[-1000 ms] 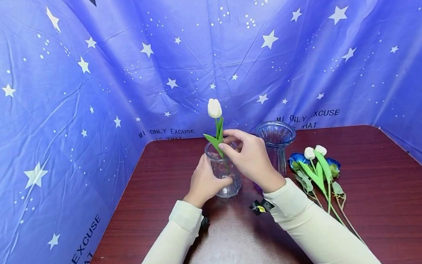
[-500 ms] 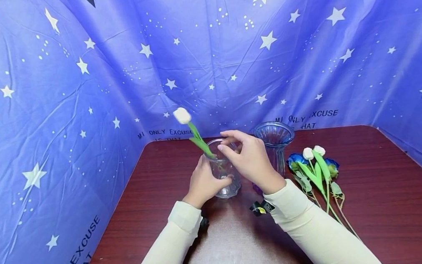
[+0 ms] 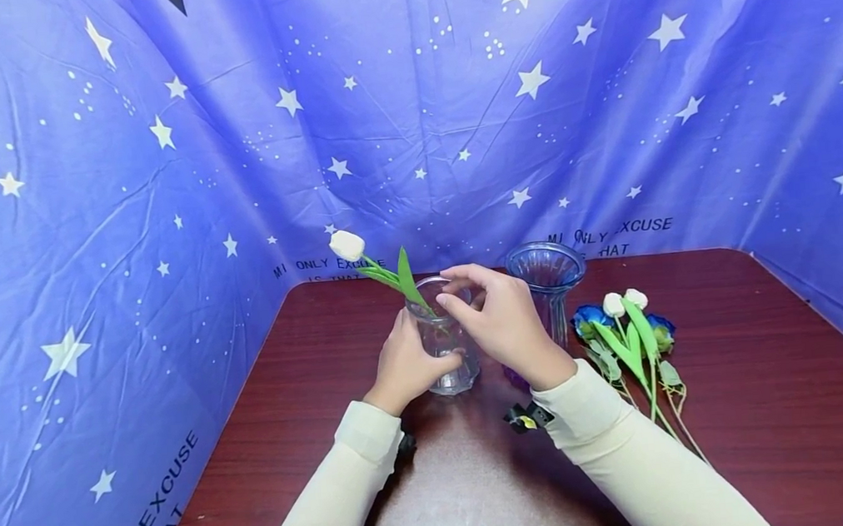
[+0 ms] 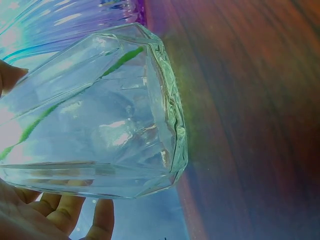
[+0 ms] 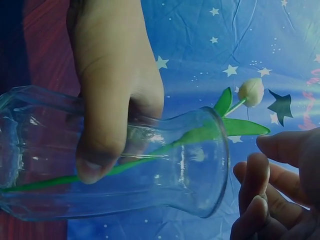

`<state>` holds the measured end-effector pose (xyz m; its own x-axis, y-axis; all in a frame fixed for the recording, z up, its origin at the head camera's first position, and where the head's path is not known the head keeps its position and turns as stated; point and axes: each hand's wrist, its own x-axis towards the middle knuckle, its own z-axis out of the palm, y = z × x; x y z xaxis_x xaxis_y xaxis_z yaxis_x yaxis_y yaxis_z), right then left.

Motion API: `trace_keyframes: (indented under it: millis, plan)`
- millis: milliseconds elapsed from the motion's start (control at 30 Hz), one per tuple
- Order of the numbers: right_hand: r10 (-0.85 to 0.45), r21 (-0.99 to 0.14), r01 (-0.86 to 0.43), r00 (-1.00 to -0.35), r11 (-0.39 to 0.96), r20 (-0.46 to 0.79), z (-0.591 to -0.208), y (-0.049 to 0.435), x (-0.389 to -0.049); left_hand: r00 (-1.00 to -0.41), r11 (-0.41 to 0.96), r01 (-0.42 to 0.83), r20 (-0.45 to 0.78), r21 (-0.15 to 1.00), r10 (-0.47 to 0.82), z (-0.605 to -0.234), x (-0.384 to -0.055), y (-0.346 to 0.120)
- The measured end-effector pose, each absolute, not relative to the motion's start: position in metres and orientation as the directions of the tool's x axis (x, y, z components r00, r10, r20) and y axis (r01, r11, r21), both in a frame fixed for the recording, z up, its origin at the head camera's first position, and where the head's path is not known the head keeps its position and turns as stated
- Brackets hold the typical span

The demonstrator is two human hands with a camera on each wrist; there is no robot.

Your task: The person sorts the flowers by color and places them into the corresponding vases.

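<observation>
A clear glass vase (image 3: pixel 452 377) stands upright on the table, and my left hand (image 3: pixel 403 369) grips its side with the thumb across the front. Inside it a single white tulip (image 3: pixel 347 245) leans to the left over the rim. Through the glass in the left wrist view, the green stem (image 4: pixel 42 117) slants down to the base. My right hand (image 3: pixel 503 316) hovers beside the rim, fingers loosely bent and holding nothing. In the right wrist view, its fingertips (image 5: pixel 267 145) lie close to a tulip leaf (image 5: pixel 247 127); whether they touch it I cannot tell.
Just right of my right hand stands a taller blue-and-purple glass vase (image 3: pixel 547 273), partly hidden. Farther right, blue flowers (image 3: pixel 590 321) and white tulips (image 3: pixel 636 300) lie on the dark red table (image 3: pixel 762 367). A starry blue cloth (image 3: pixel 410 130) surrounds the table.
The tulip has gone from upright to leaning left against the rim. My right hand has let go of it and stays near the vase mouth. My left hand keeps its hold.
</observation>
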<state>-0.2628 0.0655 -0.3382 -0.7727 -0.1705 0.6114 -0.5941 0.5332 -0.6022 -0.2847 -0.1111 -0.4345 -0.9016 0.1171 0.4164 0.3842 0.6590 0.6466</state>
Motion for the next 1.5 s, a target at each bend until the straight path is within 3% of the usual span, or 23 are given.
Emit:
trace_keyframes:
  millis: [1500]
  plan:
    - [-0.196, -0.587, -0.617, -0.758, 0.525, 0.621, -0.326, 0.107, -0.212, -0.903, 0.641, 0.389, 0.412, 0.662, 0.122, -0.435, -0.285, -0.111]
